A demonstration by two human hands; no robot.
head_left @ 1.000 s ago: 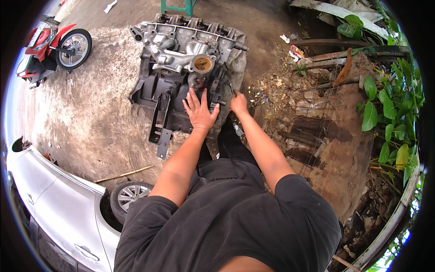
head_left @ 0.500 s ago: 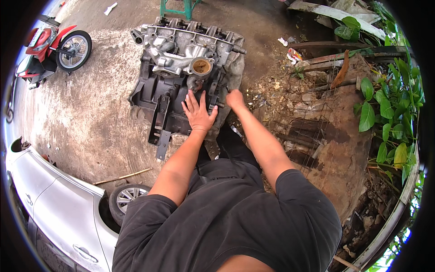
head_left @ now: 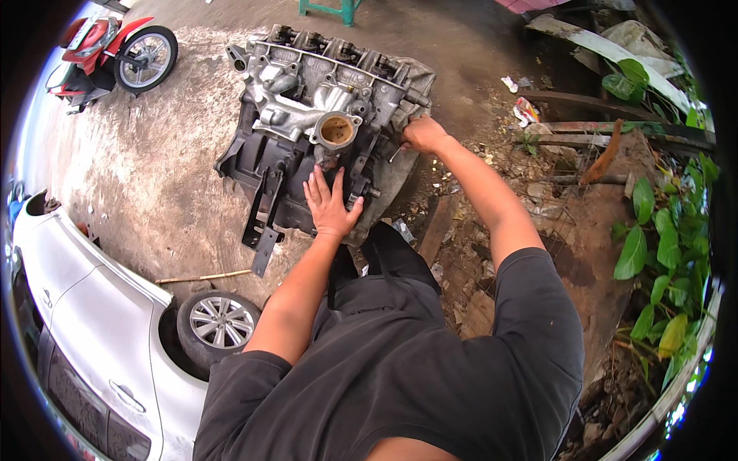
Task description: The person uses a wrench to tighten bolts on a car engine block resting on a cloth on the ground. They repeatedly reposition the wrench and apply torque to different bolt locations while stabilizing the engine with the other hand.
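Note:
An engine (head_left: 259,157) with a silver intake manifold (head_left: 278,117) and a round, brown-stained opening (head_left: 336,132) fills the upper middle of the view. My left hand (head_left: 329,206) lies on the dark lower block, below that opening, with its fingers spread. My right hand (head_left: 421,135) is at the engine's right side, closed on a slim metal wrench (head_left: 396,154), whose lower end sticks out beneath the fingers. The wrench's far end is hidden.
A red scooter (head_left: 96,58) stands upper left. A silver car (head_left: 100,323) and a loose wheel (head_left: 217,323) are at lower left. A green stool (head_left: 329,11) is beyond the engine. Planks (head_left: 584,131), rubble and leafy plants (head_left: 665,253) line the right side.
My right hand and forearm have moved up and to the right along the engine's side. My left hand stays on the block. The view has shifted slightly.

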